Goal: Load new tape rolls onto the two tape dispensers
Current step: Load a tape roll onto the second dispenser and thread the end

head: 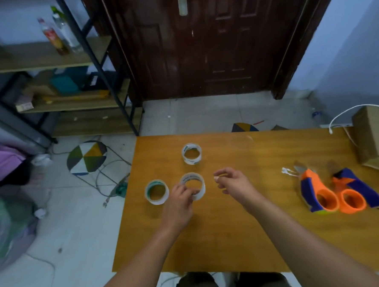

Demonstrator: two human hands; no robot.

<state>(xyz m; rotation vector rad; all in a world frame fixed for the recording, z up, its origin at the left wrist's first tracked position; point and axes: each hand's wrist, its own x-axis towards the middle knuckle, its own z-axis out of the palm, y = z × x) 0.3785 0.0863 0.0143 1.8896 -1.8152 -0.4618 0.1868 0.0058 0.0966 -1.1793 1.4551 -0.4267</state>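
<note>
At frame centre the left hand (pixel 181 197) pinches the near rim of the middle roll (pixel 193 186); the right hand (pixel 229 180) hovers beside it, fingertips together on something pale and tiny. Rolls look light and stiff with slick sides: grip through the core. Dispensers (pixel 340 191) lie empty at right. A green-cored roll (pixel 157 192) sits left, another roll (pixel 192 153) beyond.

Three clear tape rolls (pixel 191 153) lie flat at left; two orange-blue dispensers (pixel 320 193) lie side by side at right.

Dark print on inner core of middle tape roll (pixel 193 186), too blurred to read; nothing else legible.
</note>
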